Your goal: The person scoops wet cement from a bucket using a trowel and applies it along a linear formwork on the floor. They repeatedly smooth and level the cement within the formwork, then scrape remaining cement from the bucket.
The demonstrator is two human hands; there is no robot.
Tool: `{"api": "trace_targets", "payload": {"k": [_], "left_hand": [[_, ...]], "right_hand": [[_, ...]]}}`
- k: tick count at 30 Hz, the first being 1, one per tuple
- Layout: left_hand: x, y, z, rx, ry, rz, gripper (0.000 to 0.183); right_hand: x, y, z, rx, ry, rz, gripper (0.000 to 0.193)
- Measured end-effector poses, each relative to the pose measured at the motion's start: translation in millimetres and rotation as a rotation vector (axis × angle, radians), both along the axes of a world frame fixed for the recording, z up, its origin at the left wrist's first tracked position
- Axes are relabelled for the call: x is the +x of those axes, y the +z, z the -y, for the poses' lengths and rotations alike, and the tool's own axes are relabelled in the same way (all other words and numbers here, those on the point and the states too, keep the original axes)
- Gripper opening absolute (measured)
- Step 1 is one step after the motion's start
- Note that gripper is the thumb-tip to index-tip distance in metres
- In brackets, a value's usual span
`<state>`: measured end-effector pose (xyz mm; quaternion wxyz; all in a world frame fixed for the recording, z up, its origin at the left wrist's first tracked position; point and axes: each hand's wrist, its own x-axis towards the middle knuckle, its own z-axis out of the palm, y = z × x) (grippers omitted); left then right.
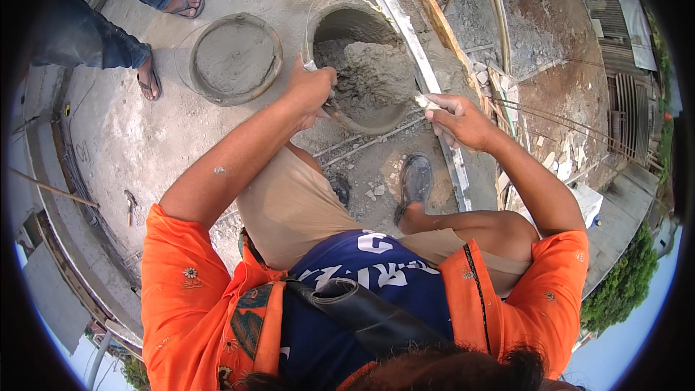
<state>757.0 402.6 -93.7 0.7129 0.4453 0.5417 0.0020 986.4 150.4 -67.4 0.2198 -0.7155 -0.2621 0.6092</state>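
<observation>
A round bucket (365,129) of wet grey mortar (376,69) stands in front of me, its opening turned toward me. My left hand (311,92) is closed on its left rim, with something white at the fingers. At the opposite rim is my right hand (460,123), its fingers bent and a whitish, mortar-smeared piece at their tips. The fingers seem to grip the rim there, though the contact is partly hidden. The mortar is heaped on the right side of the bucket.
A second bucket (236,59), full of smooth mortar, stands at the left near a person's sandalled feet (148,80). A pale straight edge (394,0) runs beside my bucket, with rubble and timber beyond. A hammer (130,208) lies on the concrete floor (159,130).
</observation>
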Motion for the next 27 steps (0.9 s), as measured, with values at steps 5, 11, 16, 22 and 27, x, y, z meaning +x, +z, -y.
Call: {"api": "trace_targets", "payload": {"k": [5,11,16,22,27], "left_hand": [[-6,-1,23,0.037,0.108,0.006,0.059],[1,2,39,0.062,0.22,-0.025,0.049],[9,6,47,0.134,0.254,0.001,0.044],[20,6,43,0.152,0.199,0.002,0.048],[23,0,34,0.13,0.144,-0.047,0.05]], "right_hand": [[27,-6,46,0.206,-0.379,0.094,0.062],[59,-114,14,0.253,-0.127,0.995,0.059],[73,-131,40,0.248,-0.235,1.015,0.056],[148,-116,72,-0.006,-0.517,0.162,0.051],[122,-108,97,-0.179,-0.367,-0.01,0.052]]}}
